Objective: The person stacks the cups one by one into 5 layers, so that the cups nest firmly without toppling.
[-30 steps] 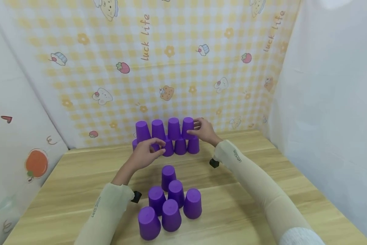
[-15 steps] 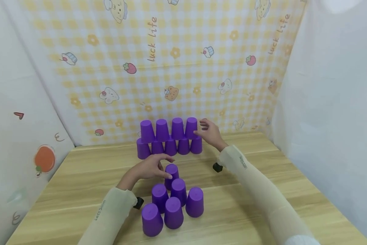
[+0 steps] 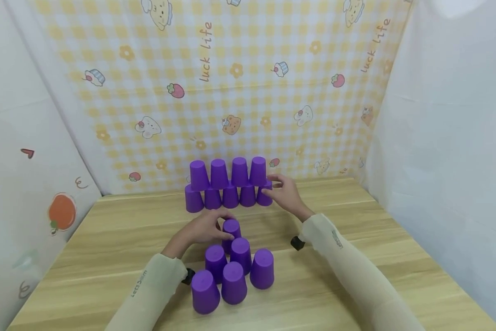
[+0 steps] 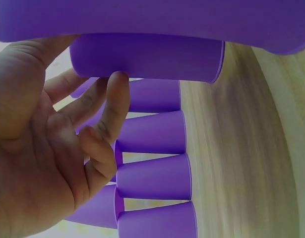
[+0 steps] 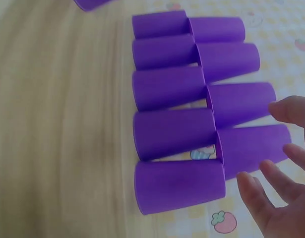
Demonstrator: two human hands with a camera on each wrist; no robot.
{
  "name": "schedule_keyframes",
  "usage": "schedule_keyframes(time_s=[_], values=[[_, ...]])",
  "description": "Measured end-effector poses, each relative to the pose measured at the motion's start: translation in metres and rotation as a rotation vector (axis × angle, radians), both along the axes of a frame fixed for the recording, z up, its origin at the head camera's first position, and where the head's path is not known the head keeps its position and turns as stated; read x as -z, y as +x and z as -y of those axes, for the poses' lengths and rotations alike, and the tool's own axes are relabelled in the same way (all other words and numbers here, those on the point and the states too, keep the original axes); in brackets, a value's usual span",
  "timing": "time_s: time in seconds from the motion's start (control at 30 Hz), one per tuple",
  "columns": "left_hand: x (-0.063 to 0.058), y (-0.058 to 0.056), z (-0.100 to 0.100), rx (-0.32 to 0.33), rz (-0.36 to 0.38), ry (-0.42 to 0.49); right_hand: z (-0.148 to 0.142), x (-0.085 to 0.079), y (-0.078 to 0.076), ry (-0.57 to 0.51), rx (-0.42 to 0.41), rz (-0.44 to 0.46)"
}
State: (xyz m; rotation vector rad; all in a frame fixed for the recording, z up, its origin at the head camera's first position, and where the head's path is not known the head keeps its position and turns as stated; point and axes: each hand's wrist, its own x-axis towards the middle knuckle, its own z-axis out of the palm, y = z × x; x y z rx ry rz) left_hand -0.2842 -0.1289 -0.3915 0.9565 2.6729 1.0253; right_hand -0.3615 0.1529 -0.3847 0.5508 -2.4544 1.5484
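My left hand (image 3: 206,227) curls its thumb and fingers round the rearmost purple cup (image 3: 232,225) of the front group. In the left wrist view a fingertip (image 4: 120,82) meets the side of that upside-down cup (image 4: 157,57). Toward the back, upside-down purple cups stand in two tiers, an upper row (image 3: 219,174) bridging the lower row (image 3: 230,196). My right hand (image 3: 287,195) is beside the right end of these tiers, fingers spread and holding nothing. From the right wrist, its fingers (image 5: 254,193) appear close to the end upper cup (image 5: 254,148).
Several more upside-down purple cups (image 3: 233,282) stand loosely grouped at the front of the wooden table (image 3: 334,285). A yellow checked cloth (image 3: 248,101) hangs behind the tiers. White sheets (image 3: 442,151) close off both sides.
My left hand has come down from in front of the tiers to the rearmost front cup and taken hold of it. My right hand has let go of the upper right cup and moved lower, to its right.
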Motion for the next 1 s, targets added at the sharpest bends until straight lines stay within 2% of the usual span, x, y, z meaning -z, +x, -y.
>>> schedule_keyframes(time_s=[0.1, 0.17, 0.37, 0.53, 0.73, 0.87, 1.0], values=[[0.0, 0.001, 0.002, -0.035, -0.022, -0.015, 0.001, 0.004, 0.008, 0.012, -0.039, -0.003], [0.001, 0.001, 0.001, -0.082, -0.038, -0.036, 0.0, 0.006, 0.015, 0.022, -0.062, 0.005], [0.005, 0.0, -0.008, -0.27, -0.082, -0.15, -0.017, 0.011, 0.042, 0.024, -0.124, 0.064], [0.002, 0.004, -0.005, -0.431, -0.07, -0.199, -0.021, 0.013, 0.064, 0.01, -0.255, 0.096], [0.0, 0.008, 0.002, -0.493, -0.049, -0.212, -0.014, 0.018, 0.085, -0.026, -0.429, 0.093], [0.001, 0.011, 0.004, -0.531, -0.041, -0.224, -0.009, 0.025, 0.091, -0.059, -0.594, 0.07], [0.001, 0.011, 0.005, -0.535, -0.04, -0.223, -0.01, 0.031, 0.097, -0.07, -0.736, 0.07]])
